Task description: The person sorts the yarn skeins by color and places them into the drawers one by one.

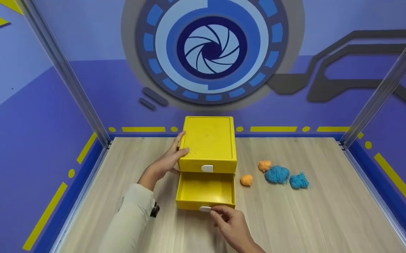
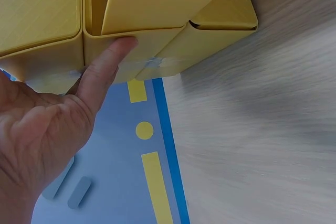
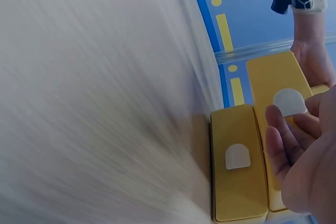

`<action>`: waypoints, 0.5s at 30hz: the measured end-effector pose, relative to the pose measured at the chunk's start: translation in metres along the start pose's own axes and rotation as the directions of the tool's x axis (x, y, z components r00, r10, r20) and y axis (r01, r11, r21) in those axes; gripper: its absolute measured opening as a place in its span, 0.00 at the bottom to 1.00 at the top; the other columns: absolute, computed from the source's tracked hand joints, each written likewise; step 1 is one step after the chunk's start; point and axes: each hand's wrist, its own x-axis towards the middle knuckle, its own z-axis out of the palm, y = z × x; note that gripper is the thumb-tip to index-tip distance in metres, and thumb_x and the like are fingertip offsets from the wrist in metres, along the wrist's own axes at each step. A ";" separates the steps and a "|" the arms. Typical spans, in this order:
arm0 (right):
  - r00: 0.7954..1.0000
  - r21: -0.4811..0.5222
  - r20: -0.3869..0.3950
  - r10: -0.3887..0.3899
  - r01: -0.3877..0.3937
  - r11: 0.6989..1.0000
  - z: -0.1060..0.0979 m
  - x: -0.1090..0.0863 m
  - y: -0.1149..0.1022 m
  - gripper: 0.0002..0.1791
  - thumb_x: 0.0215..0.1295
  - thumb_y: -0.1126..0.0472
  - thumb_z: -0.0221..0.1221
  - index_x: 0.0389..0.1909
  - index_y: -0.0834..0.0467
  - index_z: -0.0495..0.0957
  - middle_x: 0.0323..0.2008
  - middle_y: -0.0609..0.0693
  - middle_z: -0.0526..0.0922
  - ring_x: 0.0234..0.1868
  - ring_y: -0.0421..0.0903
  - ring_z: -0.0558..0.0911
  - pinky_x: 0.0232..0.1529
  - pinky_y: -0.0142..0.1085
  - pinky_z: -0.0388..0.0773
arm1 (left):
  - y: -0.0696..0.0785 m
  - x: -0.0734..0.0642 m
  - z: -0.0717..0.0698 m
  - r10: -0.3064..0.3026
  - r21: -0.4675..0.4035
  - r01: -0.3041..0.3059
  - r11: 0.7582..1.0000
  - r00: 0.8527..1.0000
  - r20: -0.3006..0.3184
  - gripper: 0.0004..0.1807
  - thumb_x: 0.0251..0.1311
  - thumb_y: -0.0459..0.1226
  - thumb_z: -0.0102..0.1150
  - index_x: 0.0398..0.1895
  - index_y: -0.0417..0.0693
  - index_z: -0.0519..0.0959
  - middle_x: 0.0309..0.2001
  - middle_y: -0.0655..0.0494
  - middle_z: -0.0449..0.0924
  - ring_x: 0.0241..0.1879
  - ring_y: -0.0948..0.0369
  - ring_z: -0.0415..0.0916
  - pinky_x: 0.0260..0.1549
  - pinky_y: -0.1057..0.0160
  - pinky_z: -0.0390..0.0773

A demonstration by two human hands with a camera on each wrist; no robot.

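Note:
A yellow drawer box (image 1: 208,137) stands on the table, its top drawer closed. The middle drawer (image 1: 206,189) is pulled well out and nothing lies inside it. My right hand (image 1: 232,225) pinches this drawer's white pull tab (image 1: 205,208) between thumb and finger. My left hand (image 1: 166,161) presses the box's left side with spread fingers, the thumb at the top edge. In the left wrist view, one straight finger (image 2: 107,64) lies against the side of the box. A closed bottom drawer (image 3: 239,192) with its own white tab shows in the right wrist view.
Right of the box lie two orange yarn balls (image 1: 246,180), a larger blue yarn ball (image 1: 277,174) and a smaller blue one (image 1: 299,180). A patterned blue-purple wall (image 1: 97,88) rises close behind the box, and side panels flank the wooden table (image 1: 329,218).

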 end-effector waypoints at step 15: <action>0.992 0.041 0.089 0.088 -0.092 0.995 -0.006 -0.016 0.007 0.20 0.66 0.41 0.61 0.48 0.51 0.84 0.44 0.55 0.87 0.33 0.46 0.84 0.29 0.34 0.79 | -0.002 0.001 0.000 -0.012 -0.001 0.012 1.000 1.000 -0.002 0.39 0.67 0.63 0.50 0.70 1.01 0.37 0.81 0.67 0.24 0.76 0.43 0.54 0.46 0.34 0.79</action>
